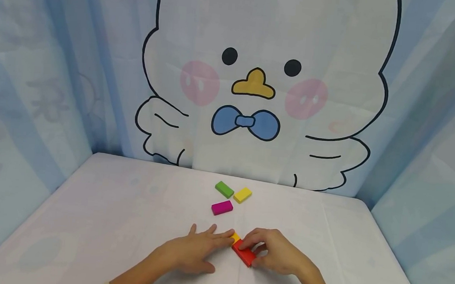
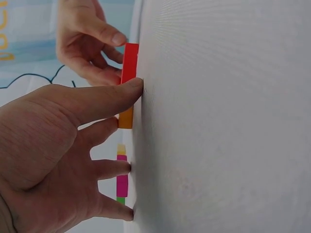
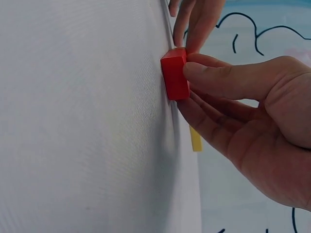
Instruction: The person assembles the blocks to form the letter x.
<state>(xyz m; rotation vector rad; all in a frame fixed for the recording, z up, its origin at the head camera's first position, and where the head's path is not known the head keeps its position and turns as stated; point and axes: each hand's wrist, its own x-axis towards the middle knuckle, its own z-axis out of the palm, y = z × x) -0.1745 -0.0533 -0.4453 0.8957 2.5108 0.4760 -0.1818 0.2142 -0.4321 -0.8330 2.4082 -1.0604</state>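
Note:
On the white table a red block (image 1: 244, 254) lies end to end with an orange block (image 1: 235, 237); they appear to touch. My right hand (image 1: 279, 253) pinches the red block, its thumb at the near end, as the right wrist view shows on the red face (image 3: 175, 80). Spread fingers mark my left hand (image 1: 196, 251), which rests with its fingertips on the table. Its forefinger reaches the orange block, which shows below the thumb in the left wrist view (image 2: 126, 119). Part of the orange block is hidden by fingers.
Beyond the hands, a magenta block (image 1: 222, 208), a green block (image 1: 224, 189) and a yellow block (image 1: 243, 195) lie loosely grouped. A curtain (image 1: 250, 152) with a cartoon bird hangs behind the table's far edge, and blue-white cloth flanks both sides.

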